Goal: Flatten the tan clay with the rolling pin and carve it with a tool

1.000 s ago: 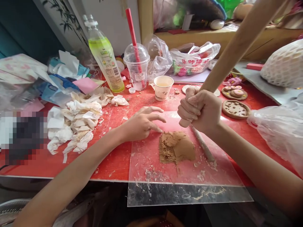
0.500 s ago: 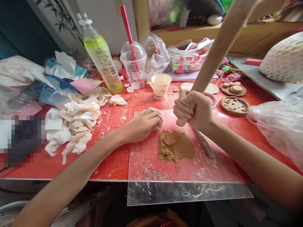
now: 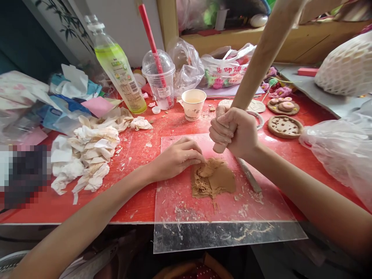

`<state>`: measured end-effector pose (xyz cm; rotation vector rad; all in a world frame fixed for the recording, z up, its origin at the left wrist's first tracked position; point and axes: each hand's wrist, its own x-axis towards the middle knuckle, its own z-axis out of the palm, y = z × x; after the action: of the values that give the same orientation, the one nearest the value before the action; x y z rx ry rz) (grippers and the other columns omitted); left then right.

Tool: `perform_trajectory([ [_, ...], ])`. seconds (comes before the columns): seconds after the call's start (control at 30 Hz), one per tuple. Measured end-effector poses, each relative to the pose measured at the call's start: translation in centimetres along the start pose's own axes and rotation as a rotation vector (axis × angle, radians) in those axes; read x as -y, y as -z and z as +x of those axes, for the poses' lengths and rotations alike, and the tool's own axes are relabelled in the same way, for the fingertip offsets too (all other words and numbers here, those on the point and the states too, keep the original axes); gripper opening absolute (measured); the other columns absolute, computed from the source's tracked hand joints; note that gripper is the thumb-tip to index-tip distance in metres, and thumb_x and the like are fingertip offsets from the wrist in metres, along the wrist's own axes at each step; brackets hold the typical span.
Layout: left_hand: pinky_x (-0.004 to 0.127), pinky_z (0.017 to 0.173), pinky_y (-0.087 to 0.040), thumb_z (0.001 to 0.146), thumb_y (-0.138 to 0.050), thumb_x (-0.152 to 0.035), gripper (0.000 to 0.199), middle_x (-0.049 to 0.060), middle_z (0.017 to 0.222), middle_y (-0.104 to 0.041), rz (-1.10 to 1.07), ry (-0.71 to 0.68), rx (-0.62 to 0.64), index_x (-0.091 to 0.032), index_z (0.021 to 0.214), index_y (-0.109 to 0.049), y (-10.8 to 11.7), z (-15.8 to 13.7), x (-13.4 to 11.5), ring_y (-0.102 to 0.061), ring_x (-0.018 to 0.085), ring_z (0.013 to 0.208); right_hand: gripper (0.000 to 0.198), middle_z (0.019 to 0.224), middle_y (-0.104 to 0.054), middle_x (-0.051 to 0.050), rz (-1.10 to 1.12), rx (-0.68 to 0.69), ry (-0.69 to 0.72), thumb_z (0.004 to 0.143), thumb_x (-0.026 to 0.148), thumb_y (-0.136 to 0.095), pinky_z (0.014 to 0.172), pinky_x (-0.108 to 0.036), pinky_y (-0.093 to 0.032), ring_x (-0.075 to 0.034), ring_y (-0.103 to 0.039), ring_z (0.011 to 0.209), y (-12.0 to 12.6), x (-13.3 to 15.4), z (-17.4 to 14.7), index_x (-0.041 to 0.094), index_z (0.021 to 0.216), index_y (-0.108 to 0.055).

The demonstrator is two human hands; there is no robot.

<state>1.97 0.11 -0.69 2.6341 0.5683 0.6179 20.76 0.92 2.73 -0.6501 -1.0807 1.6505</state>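
My right hand is wrapped round the lower end of a wooden rolling pin, which is raised and slants up to the right out of view. Beneath it lies a flattened slab of brown clay, smooth on its right side and rough and torn on its left. My left hand reaches in from the left, loosely bent, with its fingertips at the slab's upper left corner; the fingertips' undersides are hidden. The clay rests on a clear plastic board that overhangs the table's front edge.
A grey clay stick lies right of the slab. Behind stand a paper cup of liquid, a lidded plastic cup with a red straw, and a green drink bottle. Crumpled tissues lie left, decorated clay discs right.
My left hand has moved right and slightly down, from beside the clay slab to its upper left corner. My right hand still holds the rolling pin raised. The view has shifted slightly.
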Motion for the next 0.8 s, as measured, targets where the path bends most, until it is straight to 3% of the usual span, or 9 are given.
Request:
perform_trajectory([
  [0.17, 0.036, 0.095, -0.042, 0.09, -0.046, -0.011, 0.027, 0.004, 0.102, -0.064, 0.057, -0.07, 0.055, -0.024, 0.101, -0.067, 0.8, -0.2, 0.3, -0.05, 0.018, 0.105, 0.027, 0.035, -0.025, 0.006, -0.005, 0.028, -0.002, 0.064, 0.014, -0.05, 0.035, -0.023, -0.015, -0.005, -0.016, 0.033, 0.1, 0.0, 0.0, 0.019, 0.047, -0.029],
  [0.3, 0.044, 0.103, -0.036, 0.075, -0.041, 0.007, 0.051, 0.003, 0.112, -0.061, 0.16, -0.085, 0.144, -0.027, 0.103, -0.066, 1.3, -0.5, 0.2, -0.041, 0.022, 0.123, 0.026, 0.035, -0.026, 0.006, -0.019, 0.019, 0.002, 0.064, 0.013, -0.048, 0.036, -0.022, -0.015, -0.005, -0.017, 0.034, 0.2, -0.2, 0.1, 0.019, 0.048, -0.029],
  [0.37, 0.047, 0.103, -0.036, 0.07, -0.041, 0.009, 0.053, 0.003, 0.115, -0.06, 0.18, -0.08, 0.144, -0.026, 0.1, -0.066, 1.2, -0.6, 0.2, -0.039, 0.024, 0.126, 0.027, 0.036, -0.025, 0.007, -0.034, 0.011, 0.014, 0.065, 0.015, -0.049, 0.036, -0.022, -0.015, -0.005, -0.017, 0.033, 0.2, -0.3, 0.1, 0.02, 0.049, -0.028],
  [0.47, 0.045, 0.102, -0.037, 0.07, -0.039, 0.01, 0.05, 0.003, 0.117, -0.059, 0.168, -0.08, 0.068, -0.025, 0.094, -0.066, 0.8, -0.5, 0.3, -0.039, 0.022, 0.125, 0.028, 0.036, -0.024, 0.007, -0.043, -0.006, 0.021, 0.065, 0.017, -0.05, 0.037, -0.021, -0.016, -0.004, -0.018, 0.033, 0.3, -0.4, 0.2, 0.02, 0.049, -0.027],
  [0.6, 0.043, 0.101, -0.038, 0.085, -0.041, 0.001, 0.04, 0.004, 0.118, -0.057, 0.178, -0.038, -0.064, -0.026, 0.102, -0.065, 0.3, -0.3, 0.8, -0.042, 0.02, 0.12, 0.03, 0.036, -0.023, 0.007, -0.042, -0.012, 0.029, 0.062, 0.016, -0.05, 0.036, -0.023, -0.015, -0.005, -0.019, 0.032, 0.1, -0.1, 0.1, 0.02, 0.047, -0.025],
  [0.7, 0.045, 0.101, -0.036, 0.092, -0.046, -0.017, 0.024, 0.005, 0.119, -0.058, 0.217, -0.004, -0.02, -0.026, 0.104, -0.065, 0.0, -0.3, 1.1, -0.041, 0.022, 0.121, 0.029, 0.035, -0.024, 0.006, -0.018, -0.002, 0.015, 0.061, 0.015, -0.05, 0.036, -0.023, -0.014, -0.005, -0.019, 0.032, 0.1, 0.0, 0.1, 0.02, 0.045, -0.027],
  [0.8, 0.043, 0.101, -0.035, 0.091, -0.05, -0.023, 0.015, 0.004, 0.118, -0.059, 0.21, 0.005, 0.012, -0.023, 0.093, -0.065, -0.2, -0.3, 1.2, -0.039, 0.022, 0.122, 0.026, 0.035, -0.025, 0.006, 0.005, 0.0, 0.007, 0.062, 0.014, -0.048, 0.036, -0.023, -0.013, -0.005, -0.019, 0.032, 0.2, -0.1, 0.1, 0.019, 0.045, -0.029],
])
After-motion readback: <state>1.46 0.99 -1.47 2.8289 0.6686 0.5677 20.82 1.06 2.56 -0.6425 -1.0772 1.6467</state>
